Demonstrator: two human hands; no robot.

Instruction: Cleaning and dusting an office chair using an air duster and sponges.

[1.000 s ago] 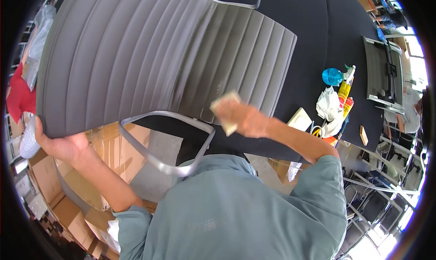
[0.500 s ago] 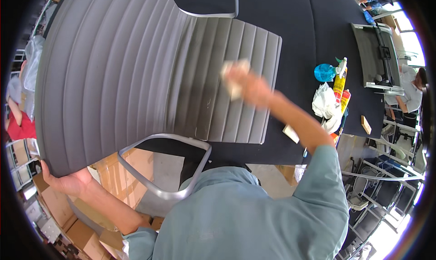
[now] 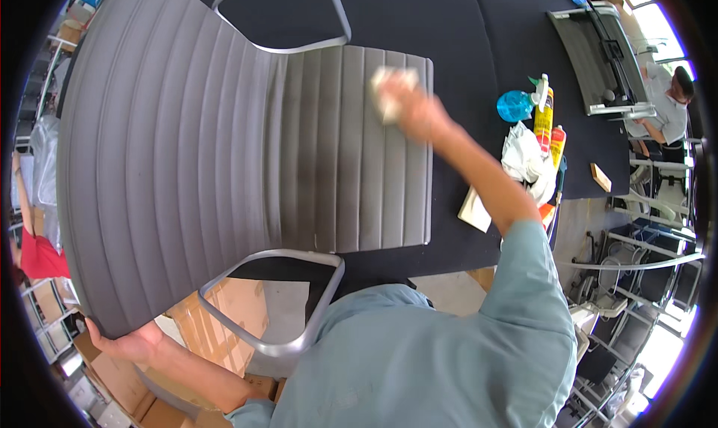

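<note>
Left grip (image 3: 134, 343) closes on the near corner of the grey ribbed chair (image 3: 172, 144), fingers partly hidden beneath. The chair is on the black surface (image 3: 456, 24), its near armrest (image 3: 288, 346) jutting past the surface's near edge. Right grip (image 3: 417, 112), blurred, pinches a pale sponge (image 3: 389, 84) over the seat panel, near its right edge. Past that edge, a dark strip of surface leads to a blue spray bottle (image 3: 514, 106) and yellow-and-red containers (image 3: 544, 121), their label print too small to read.
</note>
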